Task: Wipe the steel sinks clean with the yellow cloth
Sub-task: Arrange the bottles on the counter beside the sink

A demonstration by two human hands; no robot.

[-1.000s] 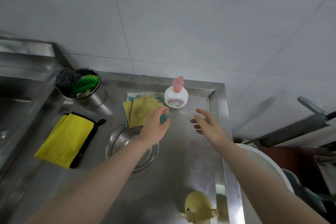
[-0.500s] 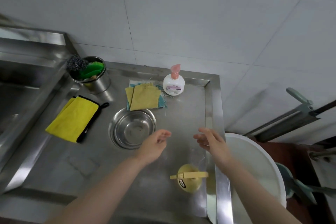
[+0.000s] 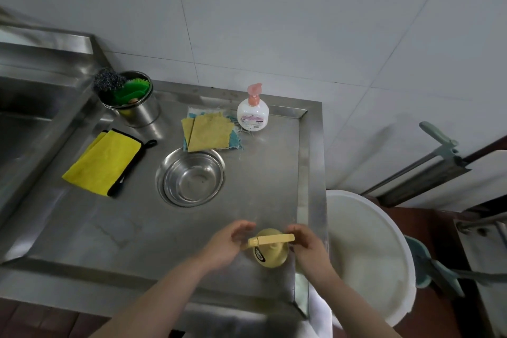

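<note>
Both hands are closing around a yellow pump bottle (image 3: 270, 251) at the worktop's (image 3: 82, 233) front right edge: left hand (image 3: 227, 245) curled beside it, right hand (image 3: 308, 247) touching its nozzle. The folded cloth (image 3: 103, 162), probably soft and light, is lying untouched beside the sink (image 3: 24, 118); any edge offers hold.

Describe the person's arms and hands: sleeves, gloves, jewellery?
Both forearms are bare right to the bottom of the picture; no sleeve shows. The left hand and right hand wear no gloves. No watch, bracelet or ring is visible, though the fingers are slightly blurred, so a thin ring cannot be ruled out.
</note>
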